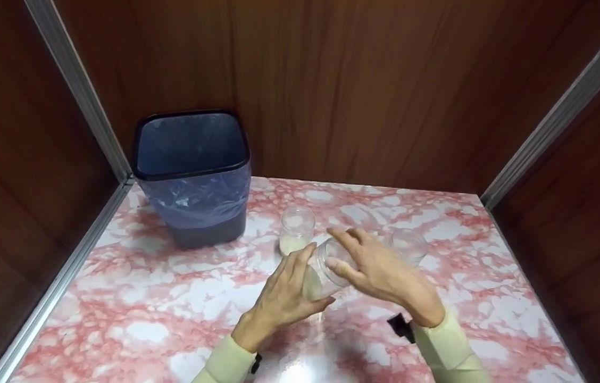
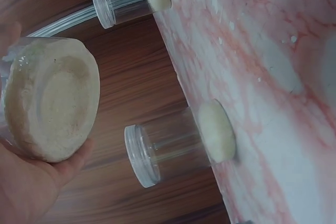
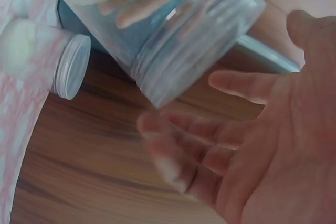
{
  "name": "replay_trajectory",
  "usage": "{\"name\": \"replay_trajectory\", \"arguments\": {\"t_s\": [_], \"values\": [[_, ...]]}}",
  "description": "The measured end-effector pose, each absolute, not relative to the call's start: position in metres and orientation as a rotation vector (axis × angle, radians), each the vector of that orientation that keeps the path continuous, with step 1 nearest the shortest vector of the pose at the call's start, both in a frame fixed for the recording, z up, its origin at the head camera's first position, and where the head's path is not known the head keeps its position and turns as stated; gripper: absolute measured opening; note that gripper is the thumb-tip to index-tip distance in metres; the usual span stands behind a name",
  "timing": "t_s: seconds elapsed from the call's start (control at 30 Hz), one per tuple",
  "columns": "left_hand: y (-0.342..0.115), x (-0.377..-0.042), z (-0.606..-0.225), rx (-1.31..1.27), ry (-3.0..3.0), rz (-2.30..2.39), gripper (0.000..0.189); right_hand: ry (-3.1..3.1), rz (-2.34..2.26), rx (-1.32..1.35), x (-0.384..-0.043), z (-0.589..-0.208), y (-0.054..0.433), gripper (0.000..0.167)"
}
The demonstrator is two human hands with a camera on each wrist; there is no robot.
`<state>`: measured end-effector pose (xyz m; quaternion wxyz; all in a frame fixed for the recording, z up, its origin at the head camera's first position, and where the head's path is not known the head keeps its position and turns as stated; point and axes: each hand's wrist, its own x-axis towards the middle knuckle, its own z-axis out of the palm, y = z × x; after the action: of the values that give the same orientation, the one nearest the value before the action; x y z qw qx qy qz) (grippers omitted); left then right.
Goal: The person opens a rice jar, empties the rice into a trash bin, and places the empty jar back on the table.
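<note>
Gripping a tilted clear jar [image 1: 323, 285] by its lower end, the left hand [image 1: 283, 291] holds it above the marbled table [image 1: 146, 330]. The right hand [image 1: 377, 270] hangs just beside its top, fingers and thumb spread; two more jars [image 1: 297, 230] stand behind.

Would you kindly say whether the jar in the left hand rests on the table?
No, the left hand holds the jar in the air, apart from the table.
</note>
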<state>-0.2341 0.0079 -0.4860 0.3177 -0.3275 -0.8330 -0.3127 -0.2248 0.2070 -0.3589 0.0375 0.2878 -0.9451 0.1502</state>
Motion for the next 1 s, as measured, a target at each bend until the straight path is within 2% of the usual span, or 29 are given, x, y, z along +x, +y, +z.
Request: {"name": "replay_trajectory", "arguments": {"t_s": [0.13, 0.3, 0.5, 0.63, 0.73, 0.9, 1.0], "values": [[0.004, -0.231, -0.484, -0.865, -2.164, -0.792, 0.100, -2.942, 0.371, 0.878, -0.224, -0.361, 0.199, 0.070], [0.003, -0.234, -0.484, -0.908, -2.157, -0.801, 0.099, -2.885, 0.364, 0.983, -0.224, -0.358, 0.203, 0.067], [0.003, -0.236, -0.486, -1.006, -2.123, -0.846, 0.103, -2.780, 0.468, 1.333, -0.225, -0.355, 0.217, 0.063], [0.005, -0.236, -0.486, -0.984, -2.122, -0.843, 0.102, -2.728, 0.573, 1.462, -0.224, -0.353, 0.225, 0.072], [0.006, -0.235, -0.485, -0.900, -2.124, -0.811, 0.100, -2.733, 0.606, 1.307, -0.224, -0.350, 0.225, 0.078], [0.011, -0.232, -0.483, -0.811, -2.128, -0.738, 0.100, -2.830, 0.476, 0.896, -0.224, -0.349, 0.220, 0.069], [0.012, -0.232, -0.480, -0.794, -2.145, -0.702, 0.100, -2.925, 0.404, 0.809, -0.226, -0.351, 0.217, 0.069]]}}
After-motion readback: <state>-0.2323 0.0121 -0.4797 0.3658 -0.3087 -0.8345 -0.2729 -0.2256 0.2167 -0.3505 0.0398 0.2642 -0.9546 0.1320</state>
